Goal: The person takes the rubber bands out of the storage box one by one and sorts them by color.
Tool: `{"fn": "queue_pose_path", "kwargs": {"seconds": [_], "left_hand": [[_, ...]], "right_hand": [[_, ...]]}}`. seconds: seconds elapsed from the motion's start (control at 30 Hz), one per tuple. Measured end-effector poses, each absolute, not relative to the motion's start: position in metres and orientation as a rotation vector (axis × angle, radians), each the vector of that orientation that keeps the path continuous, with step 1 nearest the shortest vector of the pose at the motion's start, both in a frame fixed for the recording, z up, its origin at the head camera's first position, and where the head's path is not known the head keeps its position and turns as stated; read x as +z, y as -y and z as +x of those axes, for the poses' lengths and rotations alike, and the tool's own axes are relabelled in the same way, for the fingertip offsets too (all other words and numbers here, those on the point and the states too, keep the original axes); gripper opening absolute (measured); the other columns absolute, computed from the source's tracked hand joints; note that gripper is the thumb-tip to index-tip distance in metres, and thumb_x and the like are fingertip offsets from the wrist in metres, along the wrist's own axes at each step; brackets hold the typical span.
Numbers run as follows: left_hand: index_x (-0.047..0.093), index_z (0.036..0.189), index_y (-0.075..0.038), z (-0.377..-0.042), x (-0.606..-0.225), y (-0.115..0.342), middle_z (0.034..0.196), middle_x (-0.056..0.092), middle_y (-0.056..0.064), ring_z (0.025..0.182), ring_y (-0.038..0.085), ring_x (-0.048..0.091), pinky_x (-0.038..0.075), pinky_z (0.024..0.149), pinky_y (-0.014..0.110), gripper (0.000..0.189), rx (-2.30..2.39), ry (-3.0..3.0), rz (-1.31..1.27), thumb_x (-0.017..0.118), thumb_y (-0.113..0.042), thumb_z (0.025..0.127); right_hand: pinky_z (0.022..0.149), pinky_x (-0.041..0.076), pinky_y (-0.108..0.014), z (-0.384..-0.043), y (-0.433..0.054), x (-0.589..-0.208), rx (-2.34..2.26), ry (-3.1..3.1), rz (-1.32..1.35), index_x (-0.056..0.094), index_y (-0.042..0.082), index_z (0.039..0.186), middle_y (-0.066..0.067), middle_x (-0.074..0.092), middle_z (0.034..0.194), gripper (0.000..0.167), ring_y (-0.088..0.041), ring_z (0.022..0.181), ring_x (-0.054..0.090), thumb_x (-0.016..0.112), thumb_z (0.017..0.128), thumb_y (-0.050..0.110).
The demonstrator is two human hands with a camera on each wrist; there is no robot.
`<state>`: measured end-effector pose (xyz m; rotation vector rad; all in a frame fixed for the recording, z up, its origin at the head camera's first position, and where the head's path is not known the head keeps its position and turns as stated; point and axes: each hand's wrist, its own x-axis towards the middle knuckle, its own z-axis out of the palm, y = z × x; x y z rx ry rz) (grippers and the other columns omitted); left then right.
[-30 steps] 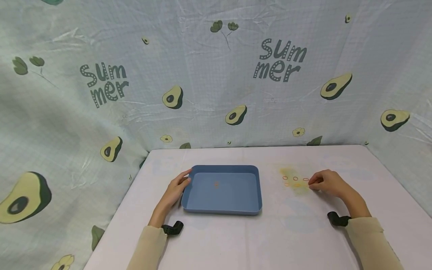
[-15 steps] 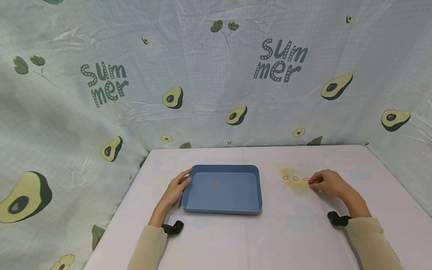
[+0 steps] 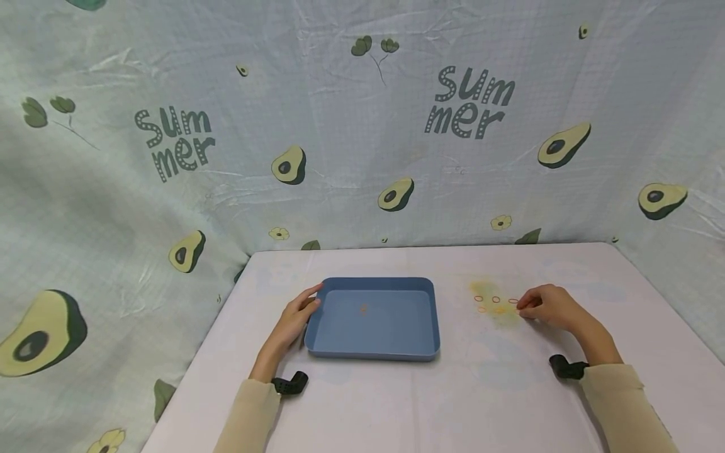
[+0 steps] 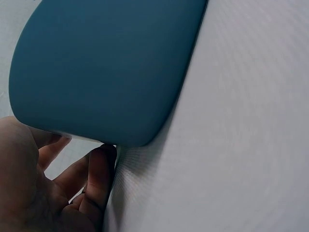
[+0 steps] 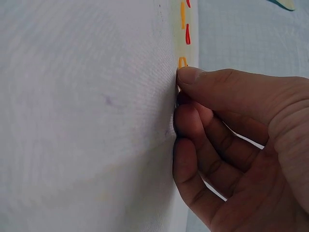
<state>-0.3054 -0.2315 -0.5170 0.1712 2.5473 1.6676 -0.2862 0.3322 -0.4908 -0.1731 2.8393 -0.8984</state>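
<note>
A shallow blue tray lies on the table. My left hand holds its left side near the far corner, with bent fingers against the outer wall. Inside the tray is a small orange rubber band. On the right, my right hand pinches another orange rubber band at the tabletop, its thumb tip right over the loop. Just left of that hand lie three red rubber bands in a row and two more orange ones in front of them.
The pale tablecloth has a yellowish patch under the loose bands. A wall of printed fabric stands behind the table and continues along both sides. Each wrist carries a black camera mount.
</note>
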Motion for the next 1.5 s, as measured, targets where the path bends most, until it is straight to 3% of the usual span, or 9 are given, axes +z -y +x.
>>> {"fn": "queue_pose_path", "kwargs": {"seconds": [1.13, 1.5], "left_hand": [[0.045, 0.157, -0.028, -0.3054, -0.5196, 0.2342, 0.163, 0.042, 0.015, 0.150, 0.037, 0.042, 0.036, 0.120, 0.060, 0.048, 1.661, -2.552, 0.177, 0.051, -0.031, 0.110], [0.044, 0.158, -0.029, -0.3046, -0.5169, 0.2353, 0.166, 0.039, 0.014, 0.154, 0.037, 0.036, 0.032, 0.123, 0.060, 0.048, 1.670, -2.520, 0.184, 0.051, -0.033, 0.110]], "right_hand": [[0.068, 0.049, -0.031, -0.2834, -0.3274, -0.4904, -0.837, -2.878, -0.173, 0.076, -0.002, 0.101, -0.010, 0.071, 0.093, 0.017, -0.019, 0.080, 0.057, 0.076, 0.091, 0.013], [0.065, 0.050, -0.032, -0.2799, -0.3290, -0.4864, -0.840, -2.888, -0.177, 0.075, -0.003, 0.104, -0.010, 0.072, 0.093, 0.024, -0.018, 0.077, 0.059, 0.077, 0.091, 0.017]]}}
